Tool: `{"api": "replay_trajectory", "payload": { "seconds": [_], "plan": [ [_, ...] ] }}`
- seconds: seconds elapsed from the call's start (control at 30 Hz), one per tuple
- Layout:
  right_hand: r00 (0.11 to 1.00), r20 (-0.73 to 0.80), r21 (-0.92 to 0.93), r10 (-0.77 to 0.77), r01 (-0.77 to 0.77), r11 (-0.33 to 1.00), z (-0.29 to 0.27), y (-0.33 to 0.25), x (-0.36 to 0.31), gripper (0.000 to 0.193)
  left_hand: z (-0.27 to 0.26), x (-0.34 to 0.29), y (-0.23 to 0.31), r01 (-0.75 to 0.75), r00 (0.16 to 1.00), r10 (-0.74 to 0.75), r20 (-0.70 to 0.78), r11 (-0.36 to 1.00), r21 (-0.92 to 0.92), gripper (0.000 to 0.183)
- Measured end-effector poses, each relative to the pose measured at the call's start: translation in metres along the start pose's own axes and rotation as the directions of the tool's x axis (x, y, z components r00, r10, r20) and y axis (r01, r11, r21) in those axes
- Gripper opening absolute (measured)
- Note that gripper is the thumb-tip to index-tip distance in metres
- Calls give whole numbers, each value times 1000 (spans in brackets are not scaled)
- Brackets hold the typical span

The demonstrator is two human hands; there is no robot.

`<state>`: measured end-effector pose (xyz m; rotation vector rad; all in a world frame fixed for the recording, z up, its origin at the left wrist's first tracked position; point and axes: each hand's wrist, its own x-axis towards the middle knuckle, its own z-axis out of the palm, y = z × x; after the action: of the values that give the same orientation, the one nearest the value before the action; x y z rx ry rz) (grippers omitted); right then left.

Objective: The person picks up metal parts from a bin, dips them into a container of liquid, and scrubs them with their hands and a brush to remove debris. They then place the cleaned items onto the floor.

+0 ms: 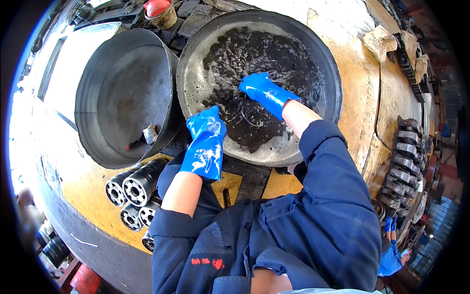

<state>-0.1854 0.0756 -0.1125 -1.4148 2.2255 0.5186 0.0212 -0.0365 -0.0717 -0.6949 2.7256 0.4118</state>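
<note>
A wide tub [334, 93] holds dark, foamy liquid [274, 51] on the far side. The blue-gloved left hand [206, 123] is at its near-left rim, the right hand [262, 89] over the liquid; whether either grips anything cannot be told. Left, another tub [89, 100] contains a brush [149, 134].

A basin [329, 78] of liquid [289, 54] is sitting before the person, the right hand [264, 91] extending over its middle, the left hand [207, 128] lying over its near left rim. Another basin [129, 88] is standing just left, holding a brush [148, 135]. Cylinders [147, 179] are lying on its near side; a bucket [164, 19] is standing behind, between both basins. A crankshaft [404, 164] is lying well to the right.
</note>
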Motion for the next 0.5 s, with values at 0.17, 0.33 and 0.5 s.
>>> {"api": "replay_trajectory", "payload": {
  "seconds": [0.17,0.33,0.5],
  "plan": [
    [851,135,308,507,-522,795,24,77,-6,34,0,2,12,-15,1000,14,-25,1000,-23,30],
    [754,-94,329,651,-593,735,59,137,-32,34,0,4,18,-20,1000,20,14,1000,-9,29],
    [894,-49,421,445,-385,821,7,53,1,37,-6,2,12,0,999,-1,40,1000,24,31]
  ]
}}
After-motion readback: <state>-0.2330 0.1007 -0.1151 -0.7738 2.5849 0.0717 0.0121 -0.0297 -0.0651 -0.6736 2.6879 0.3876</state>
